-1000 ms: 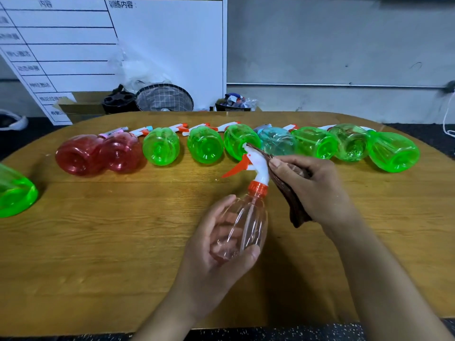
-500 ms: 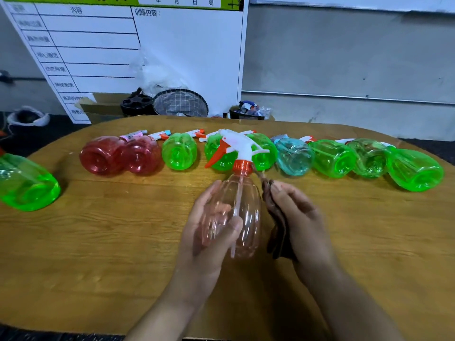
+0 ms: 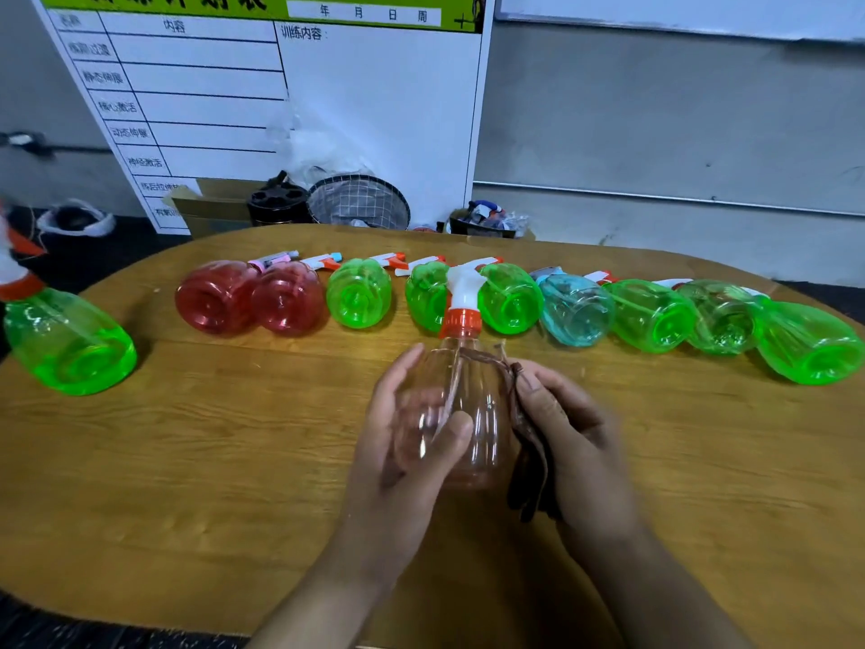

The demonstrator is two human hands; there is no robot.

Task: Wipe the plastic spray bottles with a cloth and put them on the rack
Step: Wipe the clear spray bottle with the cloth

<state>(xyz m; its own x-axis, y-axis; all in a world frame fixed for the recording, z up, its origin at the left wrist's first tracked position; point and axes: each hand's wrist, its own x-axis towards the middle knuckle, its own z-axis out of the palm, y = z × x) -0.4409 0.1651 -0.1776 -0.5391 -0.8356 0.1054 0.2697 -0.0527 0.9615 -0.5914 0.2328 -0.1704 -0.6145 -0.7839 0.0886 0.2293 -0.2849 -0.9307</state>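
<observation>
Clear-plastic spray bottle [image 3: 461,414], faintly pink, white trigger head over an orange collar: held upright above the wooden surface [image 3: 210,484], centre front. Left hand [image 3: 412,442] curled round its body, thumb across the near face. Right hand [image 3: 561,437] grips a dark brown cloth [image 3: 529,456] and presses it to the bottle's right flank, a strip of cloth crossing the shoulder below the collar. Wiping judged under way on this item.

Row of bottles lying on their sides along the far part of the surface, bases toward the camera, trigger heads away:
- two red bottles [image 3: 248,297], touching
- green bottle [image 3: 359,292]
- two green bottles [image 3: 510,299], partly behind the held trigger head
- blue-tinted bottle [image 3: 575,311]
- three green bottles [image 3: 721,320], far right, crowded together

Separate green bottle [image 3: 70,339], far left, well apart from the row.

Rack: not identifiable in view; a round wire-mesh object [image 3: 360,199] stands behind the surface by a printed board [image 3: 281,86], purpose unclear.

Progress, as a judgement: no bottle visibly racked; ten appear to await handling beyond the one in hand. Which are already wiped cannot be told.
</observation>
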